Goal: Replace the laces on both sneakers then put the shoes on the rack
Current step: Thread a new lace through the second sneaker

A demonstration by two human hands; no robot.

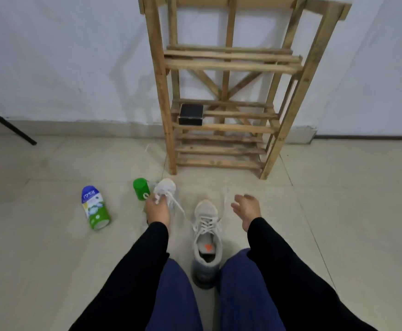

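A white wall (63, 56) is seen at the back, with a pale tiled floor (51, 259) spread below it. A wooden rack (158, 91) of slatted shelves stands on the floor against the wall, right of centre. No shoes are seen on its shelves.

Two arms in black sleeves (137, 266) and two knees in blue trousers (173, 295) reach in from the bottom edge.

Between the knees a pale standing sneaker (207, 225) is set upright on the floor, toe toward the rack. It is laced across the top, and an orange mark shows inside it. A held sneaker (165, 187), white and blurred, lies further left and nearer the rack; only its toe is seen. Whether it is lifted off the floor cannot be told. A loose white lace (178, 205) trails from it toward the standing sneaker.

A green, white and blue bottle (96, 207) lies on its side on the floor to the left. A black box (191, 114) sits at the left end of a lower rack shelf. A small green cup (140, 188) stands just left of the held sneaker.

The left hand (158, 209) is curled over the top of the held sneaker, gripping it. The right hand (246, 210) is held apart, right of the standing sneaker, its fingers loosely spread and holding nothing.
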